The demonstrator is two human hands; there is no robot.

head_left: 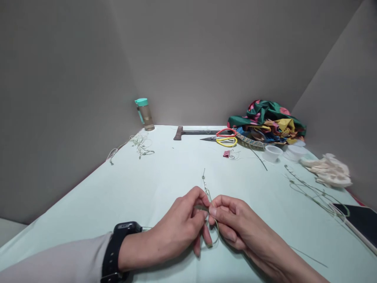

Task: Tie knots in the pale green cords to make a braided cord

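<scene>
A thin green cord (pixel 218 232) with a braided, beaded stretch (pixel 205 184) lies toward the middle of the table and runs into both hands. My left hand (pixel 185 220), with a black watch on its wrist, pinches the cord between thumb and index finger, its other fingers hanging lower. Right beside it, my right hand (pixel 232 220) is closed on the cord with thumb and fingertips. A loop of the cord hangs below the fingertips. The exact crossing of the strands between the fingers is hidden.
At the back stand a bottle (pixel 146 114), a hammer-like tool (pixel 178 133), scissors (pixel 226 137) and a basket of colourful cloth (pixel 272 122). A pink clip (pixel 226 154), plastic cups (pixel 272 153), white cloth (pixel 330 171), cords (pixel 315 192) and a phone (pixel 361 222) lie right; tangled cords (pixel 141 145) left.
</scene>
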